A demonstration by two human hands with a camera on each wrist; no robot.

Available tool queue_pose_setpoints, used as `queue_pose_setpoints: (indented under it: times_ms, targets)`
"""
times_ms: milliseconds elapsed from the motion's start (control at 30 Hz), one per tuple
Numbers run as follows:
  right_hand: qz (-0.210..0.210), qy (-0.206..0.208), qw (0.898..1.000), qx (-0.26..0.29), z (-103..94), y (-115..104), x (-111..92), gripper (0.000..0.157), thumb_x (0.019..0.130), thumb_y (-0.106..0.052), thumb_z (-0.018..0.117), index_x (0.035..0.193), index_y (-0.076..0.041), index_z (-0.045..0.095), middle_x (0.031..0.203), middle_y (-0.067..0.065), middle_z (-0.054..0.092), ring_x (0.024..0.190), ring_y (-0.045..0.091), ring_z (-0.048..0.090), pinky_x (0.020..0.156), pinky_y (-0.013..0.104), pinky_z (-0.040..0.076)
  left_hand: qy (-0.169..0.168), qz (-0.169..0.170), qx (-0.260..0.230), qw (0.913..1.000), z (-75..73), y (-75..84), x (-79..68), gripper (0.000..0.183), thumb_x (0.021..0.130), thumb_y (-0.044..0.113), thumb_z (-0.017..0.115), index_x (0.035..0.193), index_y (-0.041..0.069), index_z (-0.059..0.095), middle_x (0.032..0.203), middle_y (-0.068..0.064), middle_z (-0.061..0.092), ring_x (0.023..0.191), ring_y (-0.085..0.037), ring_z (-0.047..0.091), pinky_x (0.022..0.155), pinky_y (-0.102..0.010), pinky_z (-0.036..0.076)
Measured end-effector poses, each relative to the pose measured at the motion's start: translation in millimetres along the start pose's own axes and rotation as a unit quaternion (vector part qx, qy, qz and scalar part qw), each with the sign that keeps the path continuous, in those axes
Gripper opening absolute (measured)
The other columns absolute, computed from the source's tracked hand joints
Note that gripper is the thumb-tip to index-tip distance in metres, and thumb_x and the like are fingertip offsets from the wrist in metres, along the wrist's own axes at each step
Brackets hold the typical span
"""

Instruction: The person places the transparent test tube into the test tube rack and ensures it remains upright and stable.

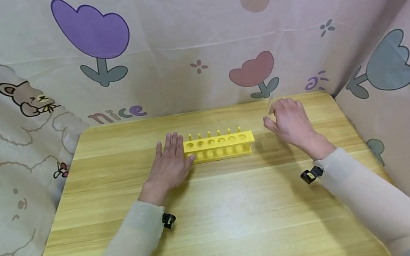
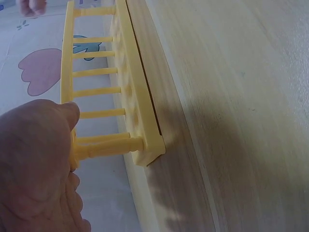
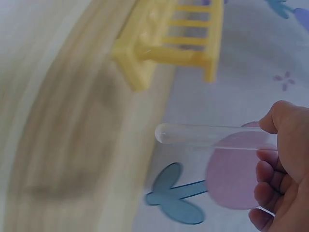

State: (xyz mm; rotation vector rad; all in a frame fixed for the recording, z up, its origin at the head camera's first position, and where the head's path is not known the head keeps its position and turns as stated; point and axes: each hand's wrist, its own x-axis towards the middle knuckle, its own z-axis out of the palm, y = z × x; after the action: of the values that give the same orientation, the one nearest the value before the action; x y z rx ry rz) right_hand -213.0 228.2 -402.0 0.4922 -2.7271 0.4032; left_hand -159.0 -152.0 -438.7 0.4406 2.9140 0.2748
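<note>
Your left hand [image 1: 168, 161], fingers straight, touching a long yellow plastic rack [image 1: 217, 144], your right hand [image 1: 291, 122] pinching a clear round-bottomed tube [image 3: 207, 136]

In the head view, the single lowercase word "nice" [image 1: 117, 114] can be read, printed on the patterned fabric backdrop [image 1: 173, 14] between nine and ten o'clock of the view's centre, just over the wooden tabletop's [image 1: 237, 215] far edge and at six o'clock from a purple tulip print [image 1: 97, 33]. Its "n" is printed in brownish pink, its "c" in grey-green and its "e" in purple. Between two and three o'clock, a purple rayed curl [image 1: 312, 82] on the same fabric might be taken for an "a", but whether a letter is meant cannot be told.
</note>
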Motion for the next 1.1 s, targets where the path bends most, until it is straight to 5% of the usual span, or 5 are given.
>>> queue_pose_setpoints:
  times_ms: [400, 1100]
  targets:
    - [0.001, 0.016, 0.996, 0.091, -41.9, -51.0, 11.1, 0.021, 0.097, -0.023, 0.066, 0.097, -0.005, 0.078, 0.101, 0.014, 0.072, 0.095, 0.034, 0.061, 0.088, 0.056, 0.042, -0.004, 0.001, 0.008, 1.0000, 0.8, -2.1, 0.7, 0.078, 0.114, 0.052, 0.022, 0.167, 0.001, -0.005, 0.175, -0.018, -0.011, 0.163, -0.033, -0.012, 0.132, -0.055, -0.010]
    - [-0.026, -0.046, 0.996, 0.071, -7.6, -66.6, 7.1, 0.022, 0.097, -0.027, 0.064, 0.095, -0.006, 0.071, 0.094, 0.010, 0.068, 0.087, 0.031, 0.056, 0.081, 0.047, 0.040, -0.003, 0.004, 0.008, 1.0000, -0.7, -0.7, 1.0, 0.078, 0.114, 0.052, 0.023, 0.168, 0.001, -0.003, 0.175, -0.018, -0.010, 0.163, -0.033, -0.011, 0.132, -0.057, -0.007]
